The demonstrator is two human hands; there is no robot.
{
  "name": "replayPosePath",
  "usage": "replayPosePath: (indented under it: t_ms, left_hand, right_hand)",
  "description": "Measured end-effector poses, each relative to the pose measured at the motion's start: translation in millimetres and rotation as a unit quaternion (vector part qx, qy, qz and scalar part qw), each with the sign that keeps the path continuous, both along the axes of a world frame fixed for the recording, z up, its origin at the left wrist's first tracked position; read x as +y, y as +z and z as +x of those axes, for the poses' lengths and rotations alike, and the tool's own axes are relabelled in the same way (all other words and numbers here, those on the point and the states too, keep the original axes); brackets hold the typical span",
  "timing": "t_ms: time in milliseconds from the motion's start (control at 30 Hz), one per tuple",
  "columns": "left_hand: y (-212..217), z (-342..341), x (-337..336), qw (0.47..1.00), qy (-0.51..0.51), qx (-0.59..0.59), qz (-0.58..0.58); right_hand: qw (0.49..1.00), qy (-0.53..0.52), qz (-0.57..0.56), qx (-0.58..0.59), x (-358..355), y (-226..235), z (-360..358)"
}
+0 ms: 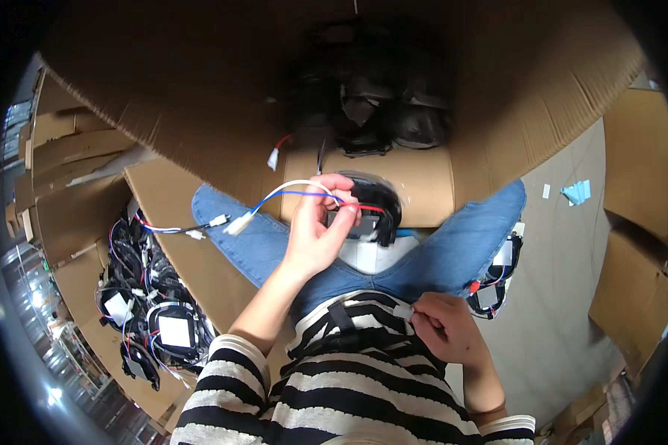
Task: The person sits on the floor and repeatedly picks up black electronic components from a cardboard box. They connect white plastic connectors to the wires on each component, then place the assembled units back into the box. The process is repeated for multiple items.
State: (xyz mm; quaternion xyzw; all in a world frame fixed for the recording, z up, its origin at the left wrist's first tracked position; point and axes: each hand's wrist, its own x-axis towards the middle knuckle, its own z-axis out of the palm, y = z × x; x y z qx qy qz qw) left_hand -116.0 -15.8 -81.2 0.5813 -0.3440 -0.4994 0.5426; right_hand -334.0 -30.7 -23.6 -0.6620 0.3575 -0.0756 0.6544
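Note:
My left hand (315,233) is pinched on a bundle of white, blue and red wires (280,192) in front of my lap. From the fingers the wires curve left to a white plug connector (239,224). At their other end is a black, rounded part (382,204), smeared by motion, with a grey patch on its lower side. My right hand (447,330) is closed near my waist, with a small white piece (403,311) at its fingertips; its kind is too small to tell.
Before me a big cardboard box (534,89) opens, with several dark parts (393,104) inside. A red wire with a white connector (273,159) hangs at its edge. On the left, a carton (193,252) adjoins a heap of wired black parts (174,330). More such parts (490,297) lie beside my right leg.

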Motion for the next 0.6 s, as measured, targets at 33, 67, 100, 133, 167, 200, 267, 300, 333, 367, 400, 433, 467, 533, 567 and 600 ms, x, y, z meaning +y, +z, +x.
replayPosePath:
  t_ms: [33, 67, 100, 133, 167, 200, 267, 300, 333, 367, 400, 433, 467, 533, 567, 600]
  left_hand:
    - [12.1, 4.4, 3.9, 1.000, -0.015, -0.001, 0.011]
    - [24.2, 8.9, 6.0, 1.000, 0.010, 0.008, -0.005]
    - [29.0, 15.0, 10.0, 0.997, 0.034, 0.019, -0.072]
    - [28.7, 19.9, 11.1, 0.995, 0.067, 0.037, -0.057]
    - [26.7, 25.2, 8.9, 0.993, 0.099, 0.056, -0.043]
    - [13.3, 28.0, 5.4, 0.995, 0.096, -0.032, -0.009]
    - [3.2, 28.0, 17.9, 0.976, 0.008, -0.213, 0.033]
    - [2.0, 26.8, 26.5, 0.942, -0.040, -0.332, 0.013]
    - [1.2, 28.0, 27.6, 0.923, -0.058, -0.377, -0.047]
    - [3.1, 20.4, 28.9, 0.958, -0.027, -0.284, -0.030]
    - [2.1, 17.1, 33.8, 0.962, -0.010, -0.267, -0.046]
    - [2.7, 15.5, 36.8, 0.966, 0.006, -0.252, -0.062]
    - [4.0, 16.9, 36.0, 0.982, 0.008, -0.184, -0.036]
    - [-1.7, 30.3, 21.0, 0.986, -0.023, -0.165, 0.010]
    - [-6.7, 38.2, 8.4, 0.973, -0.046, -0.226, 0.007]
    - [0.7, 37.2, 9.2, 0.976, -0.050, -0.211, -0.010]
  right_hand:
    - [1.000, 0.008, -0.008, 0.002, 2.8, 2.8, 1.4]
    - [1.000, 0.016, -0.015, 0.005, 5.5, 5.4, 2.7]
    - [1.000, 0.017, -0.018, 0.004, 8.8, 5.3, 3.9]
    - [1.000, 0.018, -0.021, 0.003, 12.3, 4.2, 4.8]
    - [1.000, 0.017, -0.023, 0.001, 15.7, 3.9, 5.5]
    - [0.999, 0.026, -0.031, -0.002, 18.9, 5.5, 5.5]
    - [0.999, 0.031, -0.042, 0.000, 27.5, 8.5, 7.6]
    - [0.999, 0.020, -0.043, -0.006, 28.6, 8.5, 10.4]
    - [0.999, 0.008, -0.044, -0.012, 28.8, 8.0, 13.8]
    - [0.999, -0.004, -0.044, -0.016, 30.0, 6.5, 14.4]
    - [0.998, 0.045, -0.037, 0.018, 29.2, 6.1, 10.4]
    - [0.998, 0.048, -0.032, 0.020, 30.1, 6.6, 10.5]
    - [0.998, 0.051, -0.026, 0.022, 31.1, 7.1, 11.0]
    - [0.998, 0.056, -0.029, 0.019, 33.8, 7.4, 12.2]
    - [0.998, 0.056, -0.038, 0.010, 33.8, 6.5, 13.7]
    - [0.997, 0.056, -0.047, 0.001, 33.1, 6.0, 14.9]
